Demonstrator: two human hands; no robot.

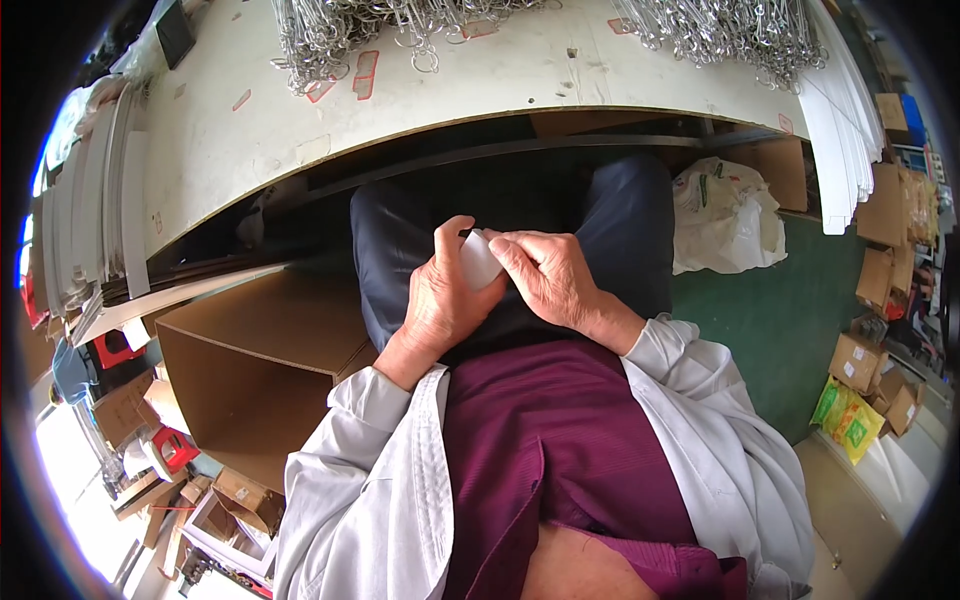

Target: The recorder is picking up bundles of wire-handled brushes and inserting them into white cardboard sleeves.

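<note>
Above my lap, my left hand [446,290] is closed around a small, smooth white object [481,263], rounded in outline; its kind I cannot make out. Its thumb or a finger bends over the top. From the other side my right hand [556,279] meets it, fingers curled and pressed at the object's upper right edge. Both hands are close together, and the palms hide part of the object.
Ahead is a white worktable [480,75] with piles of metal hook chains [720,38]. An open cardboard box [255,365] stands at my left. A white plastic bag [728,220] lies by my right knee. White strips [838,130] hang over the table's right end.
</note>
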